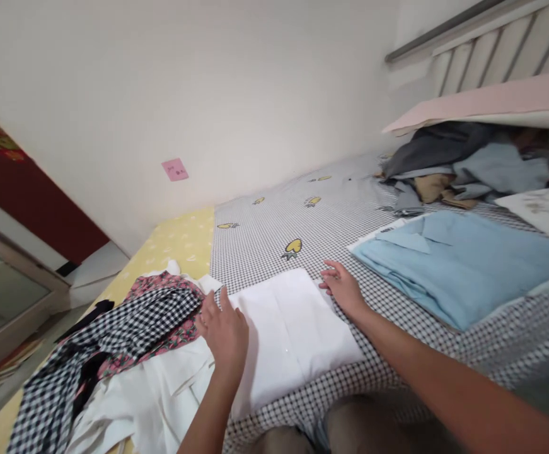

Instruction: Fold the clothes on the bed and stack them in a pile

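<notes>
A folded white shirt [293, 334] lies flat on the checked bedsheet [265, 243] in front of me, with a small button showing on its front. Over its left edge is my left hand [224, 328], fingers spread and holding nothing. My right hand [343, 287] is beside the upper right edge, fingers apart and empty. Whether either hand touches the cloth I cannot tell. To the right lies a folded light blue shirt [468, 265], its collar uppermost.
At the left is a loose heap with a black-and-white checked garment [151, 321], a pink floral garment [161, 284] and white clothing [146, 391]. Dark and grey clothes [444, 151] are piled at the right under a pink sheet [496, 104]. A wall [265, 94] borders the bed's far side.
</notes>
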### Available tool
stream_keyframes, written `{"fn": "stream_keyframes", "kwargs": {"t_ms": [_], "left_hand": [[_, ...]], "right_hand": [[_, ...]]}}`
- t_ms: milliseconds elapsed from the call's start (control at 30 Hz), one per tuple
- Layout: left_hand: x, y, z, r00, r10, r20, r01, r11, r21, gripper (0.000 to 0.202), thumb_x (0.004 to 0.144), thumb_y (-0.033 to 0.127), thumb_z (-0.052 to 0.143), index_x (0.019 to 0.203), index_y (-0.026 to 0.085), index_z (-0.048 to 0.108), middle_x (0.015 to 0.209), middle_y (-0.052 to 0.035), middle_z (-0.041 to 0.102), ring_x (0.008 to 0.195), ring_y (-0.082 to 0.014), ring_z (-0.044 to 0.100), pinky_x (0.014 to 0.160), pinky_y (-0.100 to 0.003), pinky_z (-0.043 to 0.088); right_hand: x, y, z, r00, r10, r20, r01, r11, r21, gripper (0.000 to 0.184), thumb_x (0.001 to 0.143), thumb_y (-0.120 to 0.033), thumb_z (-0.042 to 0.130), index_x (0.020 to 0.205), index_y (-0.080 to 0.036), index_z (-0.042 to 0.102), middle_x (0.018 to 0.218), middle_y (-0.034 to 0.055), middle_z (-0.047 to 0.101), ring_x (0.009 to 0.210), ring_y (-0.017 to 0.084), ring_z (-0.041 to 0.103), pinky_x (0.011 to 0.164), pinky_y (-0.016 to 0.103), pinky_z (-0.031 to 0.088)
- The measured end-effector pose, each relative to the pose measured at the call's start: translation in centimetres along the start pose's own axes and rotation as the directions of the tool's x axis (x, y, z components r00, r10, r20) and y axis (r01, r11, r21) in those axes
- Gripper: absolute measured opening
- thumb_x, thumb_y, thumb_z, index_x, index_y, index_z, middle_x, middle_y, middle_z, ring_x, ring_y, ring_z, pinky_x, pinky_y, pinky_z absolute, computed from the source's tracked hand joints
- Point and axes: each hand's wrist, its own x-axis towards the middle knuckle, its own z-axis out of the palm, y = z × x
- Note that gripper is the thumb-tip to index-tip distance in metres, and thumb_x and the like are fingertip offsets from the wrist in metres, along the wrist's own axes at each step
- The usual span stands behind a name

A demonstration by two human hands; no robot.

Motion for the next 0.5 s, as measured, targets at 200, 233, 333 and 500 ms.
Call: {"fn": "stream_keyframes", "kwargs": {"t_ms": [200,233,333,500], "left_hand": [[-3.1,3.3,4.1,0.759,0.486,0.433,-0.634,0.702,0.325,0.051,0.102,0.032,0.036,0.153,0.032,0.04,0.165,-0.0051,0.034,0.155,-0.0264,0.024,0.124,-0.063,0.014],[-3.3,3.2,5.1,0.756,0.413,0.508,-0.617,0.71,0.339,0.053,0.102,0.036,0.033,0.155,0.033,0.036,0.166,-0.0041,0.03,0.155,-0.027,0.022,0.124,-0.065,0.015],[-3.4,2.6,7.4,0.761,0.204,0.616,-0.523,0.755,0.396,0.056,0.103,0.044,0.023,0.158,0.031,0.028,0.168,-0.0038,0.021,0.157,-0.0285,0.017,0.122,-0.068,0.015],[-3.1,2.4,8.1,0.77,0.18,0.611,-0.507,0.754,0.417,0.057,0.103,0.047,0.019,0.158,0.033,0.023,0.169,-0.0032,0.018,0.157,-0.0272,0.013,0.123,-0.067,0.014]], "right_hand": [[-1.5,1.7,-4.4,0.97,-0.216,-0.115,0.193,0.964,-0.186,0.026,0.082,-0.029,0.05,0.099,-0.021,0.069,0.083,0.0018,0.072,0.057,0.015,0.064,0.065,0.03,0.052],[-1.7,2.0,-4.6,0.969,-0.223,-0.108,0.199,0.96,-0.196,0.025,0.083,-0.029,0.05,0.095,-0.021,0.07,0.082,0.0019,0.072,0.057,0.015,0.064,0.064,0.03,0.051],[-2.0,2.3,-4.4,0.961,-0.271,-0.062,0.247,0.935,-0.252,0.024,0.083,-0.026,0.048,0.088,-0.022,0.071,0.079,0.0018,0.073,0.062,0.017,0.064,0.064,0.03,0.05],[-1.5,1.6,-3.8,0.962,-0.273,0.005,0.263,0.919,-0.293,0.02,0.081,-0.022,0.052,0.082,-0.024,0.072,0.077,0.0,0.073,0.072,0.018,0.064,0.071,0.029,0.048]]}}
